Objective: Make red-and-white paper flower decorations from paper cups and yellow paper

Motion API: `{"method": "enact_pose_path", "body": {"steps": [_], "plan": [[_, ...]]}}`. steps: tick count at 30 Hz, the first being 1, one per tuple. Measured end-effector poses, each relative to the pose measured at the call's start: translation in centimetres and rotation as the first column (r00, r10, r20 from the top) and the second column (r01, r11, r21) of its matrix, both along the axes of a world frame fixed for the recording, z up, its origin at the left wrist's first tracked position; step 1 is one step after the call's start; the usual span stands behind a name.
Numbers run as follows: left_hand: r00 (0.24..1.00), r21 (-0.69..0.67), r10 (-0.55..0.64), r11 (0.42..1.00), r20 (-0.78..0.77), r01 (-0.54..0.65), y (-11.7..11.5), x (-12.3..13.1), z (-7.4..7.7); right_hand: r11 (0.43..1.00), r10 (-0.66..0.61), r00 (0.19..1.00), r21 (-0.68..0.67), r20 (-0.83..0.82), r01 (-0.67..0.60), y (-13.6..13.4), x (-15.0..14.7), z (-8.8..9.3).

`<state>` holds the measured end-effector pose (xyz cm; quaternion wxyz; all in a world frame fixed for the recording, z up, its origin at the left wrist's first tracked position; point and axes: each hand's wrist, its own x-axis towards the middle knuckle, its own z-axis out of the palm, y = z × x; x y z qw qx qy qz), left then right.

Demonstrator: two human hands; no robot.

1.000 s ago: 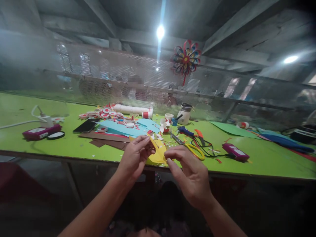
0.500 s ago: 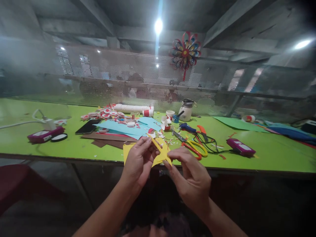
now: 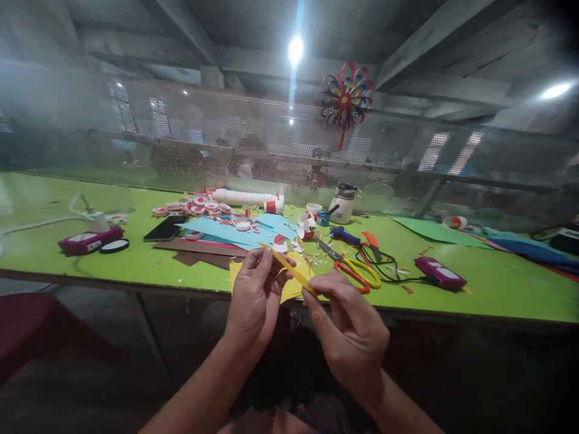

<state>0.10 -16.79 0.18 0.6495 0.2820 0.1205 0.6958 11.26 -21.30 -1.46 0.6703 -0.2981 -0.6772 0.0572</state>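
A narrow yellow paper piece [image 3: 289, 267] is stretched slantwise between my hands, seen nearly edge-on. My left hand [image 3: 254, 295] pinches its upper left end between thumb and fingers. At the lower right end, my right hand [image 3: 348, 319] grips it between thumb and forefinger. Behind and below lies a yellow sheet [image 3: 289, 293] at the table's front edge, partly covered by my hands. Scissors [image 3: 355, 274] with red and yellow handles rest just beyond my right hand. Light blue paper [image 3: 221, 232] and brown sheets [image 3: 199, 246] lie beyond my left hand.
On the green table [image 3: 502, 283] are a phone [image 3: 165, 228], a pile of red and white paper rolls [image 3: 203, 205], a glue gun [image 3: 346, 234], a cabled purple box [image 3: 439, 273] and a jug [image 3: 342, 204]. A paper flower [image 3: 344, 99] hangs above the mesh screen.
The yellow piece in my hands has turned from showing a broad, pointed face to a thin edge-on strip. Both hands keep hold of it. The view has shifted slightly.
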Motion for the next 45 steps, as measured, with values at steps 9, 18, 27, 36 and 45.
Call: {"method": "enact_pose_path", "body": {"steps": [9,18,27,36,45], "plan": [[0.75,0.253,0.452,0.892,-0.483,-0.375,-0.6,-1.9,-0.3,0.991,-0.046,0.993,-0.127,-0.106,0.032,0.0,1.0,1.1],[0.054,0.864,0.881,0.445,-0.469,0.236,0.8,-3.0,0.3,0.845,0.146,0.936,-0.451,-0.322,-0.287,1.3,3.3,1.9],[0.256,0.768,0.728,0.631,-0.635,0.11,0.4,-2.5,-1.2,0.832,0.138,0.913,-0.455,-0.383,-0.317,1.5,2.9,1.4],[0.309,0.665,0.61,0.738,-0.73,0.113,-1.0,-2.0,-1.1,0.863,0.126,0.936,-0.428,-0.329,-0.267,0.9,3.0,1.4],[0.411,0.532,0.465,0.844,-0.784,0.061,-1.1,-1.0,-1.5,0.884,0.11,0.93,-0.394,-0.35,-0.253,0.7,2.9,0.6]]}}
